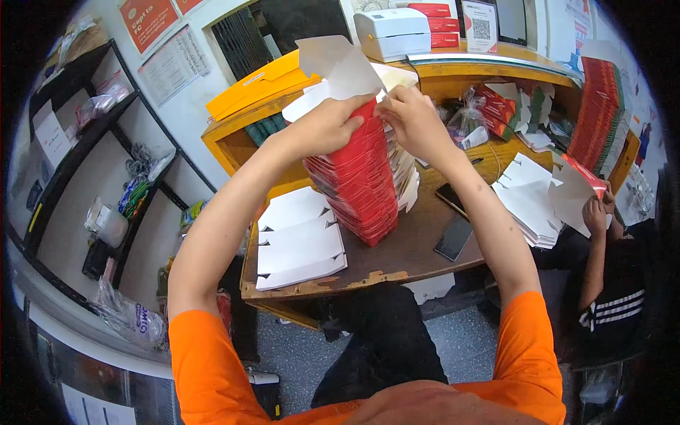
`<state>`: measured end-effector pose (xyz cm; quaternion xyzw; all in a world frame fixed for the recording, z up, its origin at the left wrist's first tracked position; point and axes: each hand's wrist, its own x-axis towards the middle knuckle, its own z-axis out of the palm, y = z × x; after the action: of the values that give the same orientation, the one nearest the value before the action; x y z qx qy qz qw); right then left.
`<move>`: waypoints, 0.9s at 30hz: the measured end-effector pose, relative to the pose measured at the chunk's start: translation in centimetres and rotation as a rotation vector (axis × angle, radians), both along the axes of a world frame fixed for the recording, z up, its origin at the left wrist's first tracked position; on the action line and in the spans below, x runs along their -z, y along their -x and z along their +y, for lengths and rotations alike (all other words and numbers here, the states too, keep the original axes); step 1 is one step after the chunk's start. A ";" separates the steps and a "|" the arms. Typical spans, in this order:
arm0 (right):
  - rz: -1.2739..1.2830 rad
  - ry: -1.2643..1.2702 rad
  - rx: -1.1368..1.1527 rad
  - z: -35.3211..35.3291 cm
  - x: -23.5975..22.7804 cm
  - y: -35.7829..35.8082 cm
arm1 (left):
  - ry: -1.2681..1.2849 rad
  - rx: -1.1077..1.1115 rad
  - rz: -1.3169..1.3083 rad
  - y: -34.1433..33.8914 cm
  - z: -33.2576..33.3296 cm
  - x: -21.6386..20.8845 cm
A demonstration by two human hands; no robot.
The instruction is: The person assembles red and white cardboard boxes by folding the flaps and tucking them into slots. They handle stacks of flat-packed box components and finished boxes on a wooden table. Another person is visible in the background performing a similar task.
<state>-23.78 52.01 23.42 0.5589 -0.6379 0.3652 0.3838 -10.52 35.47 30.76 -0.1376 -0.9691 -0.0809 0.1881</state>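
A tall stack of folded red cartons stands on the brown table in front of me, its layered edges uneven. At its top lies a carton with its pale grey inner flaps raised. My left hand grips this carton at its left side, thumb on the red face. My right hand pinches its right edge with thumb and fingertips. Pale carton edges show behind the red stack. Left of the stack lies a pile of flat white carton blanks with slotted edges.
Two phones, a black one and another, lie right of the stack. Further right, a co-worker's hands hold a red-and-white carton above more white blanks. A second tall red stack stands behind. A white printer sits at the back.
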 end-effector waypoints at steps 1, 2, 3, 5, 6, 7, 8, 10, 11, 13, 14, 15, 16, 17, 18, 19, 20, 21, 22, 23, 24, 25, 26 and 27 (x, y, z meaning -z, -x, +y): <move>0.009 0.005 0.014 0.0 0.1 -0.2 | -0.004 0.012 0.009 -0.2 0.2 0.0; 0.017 0.009 0.029 -0.1 0.1 -0.4 | 0.004 0.026 0.023 -0.3 0.2 -0.1; 0.026 0.013 0.045 -0.2 0.2 -0.6 | 0.012 0.040 0.036 -0.3 0.1 -0.1; 0.062 0.050 0.021 -0.7 0.4 -0.8 | 0.027 0.074 0.054 0.0 0.0 0.0; 0.080 0.068 0.009 -0.9 0.5 -0.9 | 0.035 0.089 0.058 0.1 -0.1 0.0; 0.066 0.075 0.008 -1.2 0.9 -1.2 | 0.046 0.100 0.057 0.2 -0.3 0.2; 0.045 0.087 -0.003 -1.2 1.2 -1.2 | 0.024 0.077 0.050 0.4 -0.5 0.3; 0.003 0.110 -0.029 -1.2 1.5 -1.2 | -0.020 0.029 0.035 0.5 -0.8 0.8; -0.009 0.131 -0.024 -1.2 1.8 -1.3 | -0.029 0.049 0.084 0.5 -0.8 1.2; -0.040 0.179 -0.026 -1.1 2.3 -1.6 | -0.041 0.075 0.174 -0.1 -0.8 1.6; -0.067 0.238 -0.027 -0.7 2.8 -2.0 | -0.057 0.054 0.205 -0.6 -0.3 1.7; -0.094 0.297 -0.028 -0.1 3.5 -2.9 | -0.073 0.031 0.235 -1.5 0.2 1.5; -0.124 0.355 -0.035 0.3 4.3 -3.8 | -0.087 0.000 0.265 -2.4 0.1 1.6; -0.117 0.369 -0.021 0.7 5.8 -3.9 | -0.004 0.005 0.359 -2.7 -0.6 2.0; -0.271 0.339 -0.068 1.1 7.8 -4.5 | 0.009 -0.009 0.442 -3.2 -1.0 2.4; -0.434 0.311 -0.115 1.6 10.3 -5.5 | 0.025 -0.025 0.516 -4.0 -1.2 3.1; -0.599 0.281 -0.156 1.8 13.0 -6.5 | 0.038 -0.037 0.588 -4.7 -1.4 3.9; -0.660 0.243 -0.131 1.5 16.0 -7.4 | 0.001 -0.080 0.634 -5.4 -2.1 5.2; -0.704 0.199 -0.079 1.8 19.5 -7.7 | -0.062 -0.163 0.685 -5.4 -2.2 7.5; -0.890 0.135 -0.101 1.4 22.4 -8.4 | -0.350 -0.177 0.677 -5.2 -2.9 10.0; -0.956 0.120 -0.085 0.1 25.1 -9.2 | -0.613 -0.204 0.647 -5.5 -4.0 12.7; -0.879 0.071 0.011 -0.4 27.6 -9.2 | -0.803 -0.325 0.577 -5.3 -4.3 16.1; -0.810 0.023 0.084 -1.2 29.1 -9.6 | -0.967 -0.469 0.503 -5.8 -4.9 19.5; -0.840 -0.013 0.109 -2.4 29.4 -10.6 | -0.934 -0.607 0.418 -6.7 -6.7 24.0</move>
<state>-13.22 49.61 -5.93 0.3295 -0.7697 0.5366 0.1057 -3.84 28.81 6.73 0.2299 -0.7694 -0.4124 0.4302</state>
